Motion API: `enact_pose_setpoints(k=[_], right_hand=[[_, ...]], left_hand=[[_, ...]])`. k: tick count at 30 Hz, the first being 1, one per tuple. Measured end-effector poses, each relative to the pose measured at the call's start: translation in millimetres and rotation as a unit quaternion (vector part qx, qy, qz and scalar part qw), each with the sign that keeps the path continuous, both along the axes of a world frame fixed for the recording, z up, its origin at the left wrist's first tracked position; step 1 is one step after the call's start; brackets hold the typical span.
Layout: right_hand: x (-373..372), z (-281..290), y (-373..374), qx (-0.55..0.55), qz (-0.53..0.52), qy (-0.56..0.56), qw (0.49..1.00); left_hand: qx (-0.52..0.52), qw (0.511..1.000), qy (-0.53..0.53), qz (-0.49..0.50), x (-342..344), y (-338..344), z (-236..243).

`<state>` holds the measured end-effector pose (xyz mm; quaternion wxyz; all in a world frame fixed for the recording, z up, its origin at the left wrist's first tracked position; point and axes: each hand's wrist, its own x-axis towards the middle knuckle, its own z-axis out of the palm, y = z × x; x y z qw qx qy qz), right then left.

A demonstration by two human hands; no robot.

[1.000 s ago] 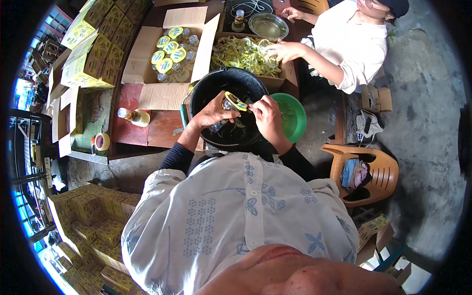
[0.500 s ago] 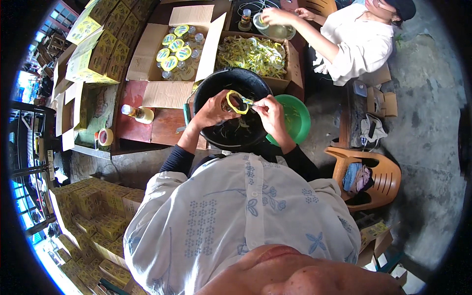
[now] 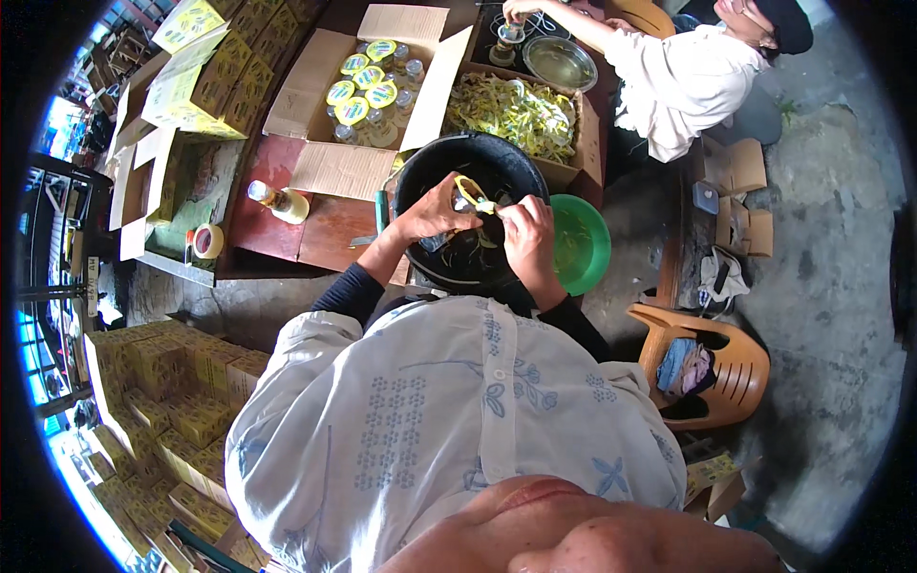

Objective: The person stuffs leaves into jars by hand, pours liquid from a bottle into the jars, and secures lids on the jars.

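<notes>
Over a black bucket (image 3: 405,196), my left hand (image 3: 432,216) is closed around a clear container (image 3: 435,243), mostly hidden by my fingers. A yellow band (image 3: 467,188) stands out above it, curved like a ring. On the right, my right hand (image 3: 529,232) pinches the band's edge between thumb and fingers. Thin pale strips lie in the dark inside of the bucket. Just right of the bucket sits a green basin (image 3: 598,250) with yellowish bits in it.
An open carton (image 3: 333,172) holds several yellow-topped bottles. Beside it, another carton (image 3: 589,143) is full of yellow-green shreds. A bottle (image 3: 282,203) lies on the table near a tape roll (image 3: 207,242). Opposite, a co-worker's hand (image 3: 521,10) is near a metal bowl (image 3: 562,65). An orange chair (image 3: 740,372) stands right.
The yellow band has tilted from a wide open ring to a narrower view, still between both hands. The co-worker's hand has moved from the bowl to a bottle. The whole view has shifted slightly.
</notes>
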<state>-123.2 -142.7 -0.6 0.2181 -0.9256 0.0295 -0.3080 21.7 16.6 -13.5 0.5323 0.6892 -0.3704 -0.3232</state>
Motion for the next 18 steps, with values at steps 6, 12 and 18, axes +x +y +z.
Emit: enact_pose_setpoints(k=[6,12,18], right_hand=[[-2.3,2.0,7.0,0.002,-0.034,-0.003,0.999],[4.2,-16.9,-7.1,0.307,-0.027,0.016,0.951],[-10.7,4.8,1.9,0.093,-0.032,0.011,0.995]], left_hand=[[-0.013,0.985,0.15,-0.082,-5.5,-3.3,-7.6],[-0.001,0.997,-0.016,-0.08,1.6,-3.1,-6.4],[0.04,0.996,-0.073,-0.016,3.3,0.5,10.4]])
